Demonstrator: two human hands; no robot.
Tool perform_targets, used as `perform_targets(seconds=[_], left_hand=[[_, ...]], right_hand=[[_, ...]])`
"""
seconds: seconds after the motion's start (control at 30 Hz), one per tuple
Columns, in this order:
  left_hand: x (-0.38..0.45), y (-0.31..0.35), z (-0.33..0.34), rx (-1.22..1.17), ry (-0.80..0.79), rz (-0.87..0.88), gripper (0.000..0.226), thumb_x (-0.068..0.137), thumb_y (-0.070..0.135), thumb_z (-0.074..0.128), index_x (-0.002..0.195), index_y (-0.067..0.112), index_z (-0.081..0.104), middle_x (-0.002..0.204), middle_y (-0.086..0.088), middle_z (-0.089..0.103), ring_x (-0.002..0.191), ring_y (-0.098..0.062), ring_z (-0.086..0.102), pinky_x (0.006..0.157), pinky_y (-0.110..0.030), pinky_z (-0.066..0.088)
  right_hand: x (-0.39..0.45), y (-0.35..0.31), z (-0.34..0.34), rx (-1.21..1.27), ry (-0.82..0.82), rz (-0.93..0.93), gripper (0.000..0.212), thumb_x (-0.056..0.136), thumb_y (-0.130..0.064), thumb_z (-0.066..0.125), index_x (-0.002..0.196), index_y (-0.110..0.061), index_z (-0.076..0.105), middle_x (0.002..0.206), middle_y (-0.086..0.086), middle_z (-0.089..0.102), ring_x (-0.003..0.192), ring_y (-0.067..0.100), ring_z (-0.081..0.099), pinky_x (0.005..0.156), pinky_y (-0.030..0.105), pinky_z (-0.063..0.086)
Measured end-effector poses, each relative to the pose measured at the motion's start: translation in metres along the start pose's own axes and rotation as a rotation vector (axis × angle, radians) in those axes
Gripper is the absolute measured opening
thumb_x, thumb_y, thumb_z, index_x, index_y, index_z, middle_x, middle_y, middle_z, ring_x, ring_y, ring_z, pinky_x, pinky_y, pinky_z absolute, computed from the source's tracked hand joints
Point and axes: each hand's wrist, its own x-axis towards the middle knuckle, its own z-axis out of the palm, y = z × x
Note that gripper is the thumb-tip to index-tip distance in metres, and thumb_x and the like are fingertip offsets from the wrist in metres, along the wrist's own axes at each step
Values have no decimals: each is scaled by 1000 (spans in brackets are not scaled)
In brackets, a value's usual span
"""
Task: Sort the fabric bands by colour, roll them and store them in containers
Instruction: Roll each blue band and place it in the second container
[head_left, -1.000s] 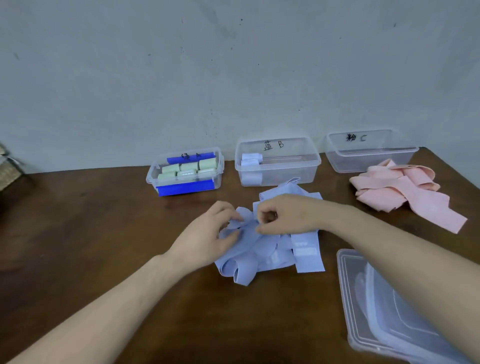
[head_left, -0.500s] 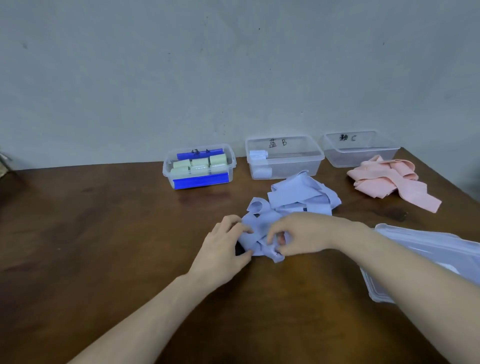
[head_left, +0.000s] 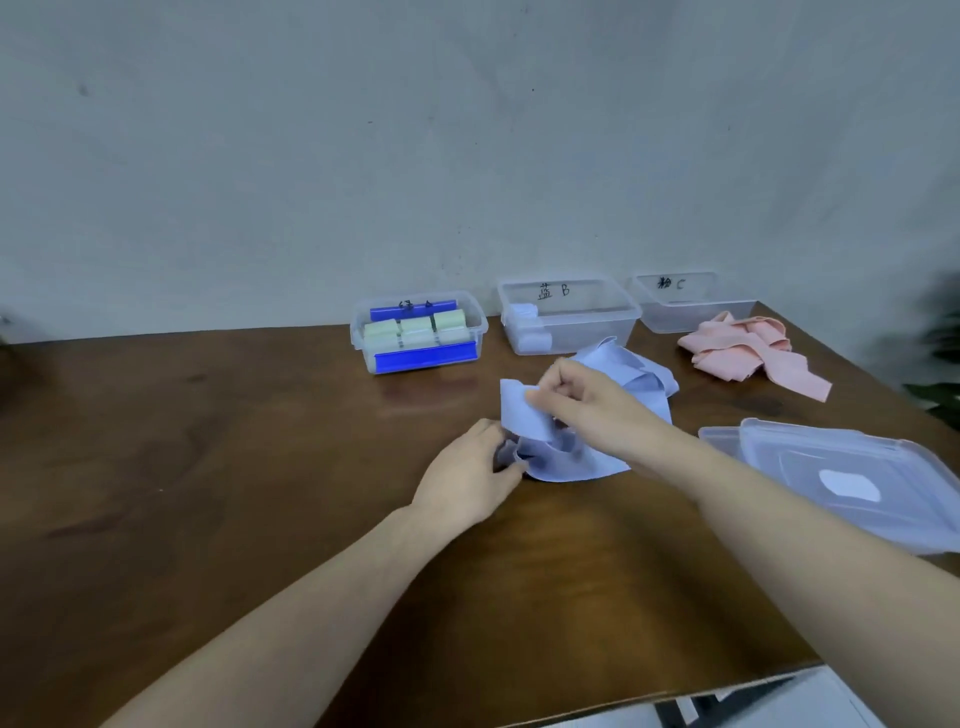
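Note:
A heap of light blue fabric bands lies mid-table. My right hand pinches the end of one blue band and holds it raised above the heap. My left hand grips the lower part of the blue fabric against the table. Behind stand three clear containers: the left container holds several rolled green bands, container B holds rolled blue bands at its left end, and container C looks empty. Pink bands lie piled in front of container C.
Clear plastic lids are stacked at the right on the brown wooden table. A grey wall stands right behind the containers. The table's near edge shows at bottom right, and dark leaves blur at the right border.
My right hand has lifted a blue band's end up off the heap. My left hand stays low on the fabric. The view has shifted, so the containers sit further right.

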Motion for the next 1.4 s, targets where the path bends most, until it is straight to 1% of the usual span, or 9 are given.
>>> perform_targets(seconds=[0.17, 0.4, 0.5, 0.7, 0.83, 0.93, 1.0, 1.27, 1.4], left_hand=[[17, -6, -5, 51, 10, -74, 18, 98, 30, 48, 108, 27, 64, 113, 7, 55, 95, -19, 60, 81, -36, 51], [35, -19, -14, 65, 9, -107, 18, 99, 33, 51, 89, 30, 66, 90, 5, 57, 85, -17, 56, 71, -30, 45], [42, -28, -17, 116, 49, -230, 34, 99, 39, 51, 68, 26, 44, 70, 6, 50, 70, -16, 48, 56, -28, 33], [83, -33, -24, -179, 124, -424, 25, 91, 29, 55, 70, 14, 51, 78, -16, 63, 69, -20, 54, 62, -33, 39], [97, -16, -17, -345, 97, -304, 16, 91, 37, 64, 97, 23, 69, 80, 0, 69, 71, -12, 59, 69, -28, 46], [97, -2, -10, -482, -51, -257, 22, 93, 42, 64, 111, 28, 65, 99, 7, 71, 90, -9, 66, 78, -25, 52], [96, 0, -7, -462, -105, -243, 22, 95, 36, 61, 116, 29, 62, 111, 10, 69, 103, -9, 64, 88, -27, 53], [67, 7, -24, -837, 51, -366, 34, 101, 36, 40, 104, 24, 72, 104, 4, 75, 107, -21, 66, 101, -43, 50], [52, 14, -37, -904, 24, -353, 50, 96, 60, 46, 108, 20, 73, 106, -2, 75, 109, -22, 67, 101, -42, 49]], right_hand=[[9, -19, 21, 79, 177, 24, 20, 99, -28, 58, 84, -20, 48, 54, -15, 41, 46, 1, 34, 47, 12, 31], [36, -21, 12, 75, 387, 156, 15, 100, -38, 46, 88, -28, 45, 75, -5, 62, 72, 15, 54, 68, 30, 40], [47, -10, -4, 116, 301, 253, 12, 95, -30, 46, 86, -23, 44, 63, -3, 58, 71, 23, 51, 68, 33, 39], [54, -5, -26, 115, -13, 447, 12, 97, -24, 48, 90, -15, 51, 59, 0, 51, 54, 17, 46, 58, 29, 34], [68, 2, -29, 351, -39, 431, 16, 101, -25, 51, 90, -13, 54, 66, 8, 62, 52, 16, 53, 59, 29, 44], [79, 9, -26, 424, -12, 407, 23, 100, -31, 55, 108, -11, 59, 101, 14, 73, 76, 21, 65, 85, 40, 55], [82, 10, -22, 389, 53, 400, 21, 97, -36, 59, 100, -16, 58, 94, 9, 72, 86, 25, 65, 93, 44, 51], [75, 2, -7, 405, 115, 269, 28, 95, -39, 64, 81, -20, 48, 84, 5, 55, 77, 19, 55, 61, 29, 45], [67, -4, 5, 347, 150, 212, 27, 90, -40, 71, 77, -23, 54, 80, 1, 59, 69, 15, 56, 56, 25, 46]])
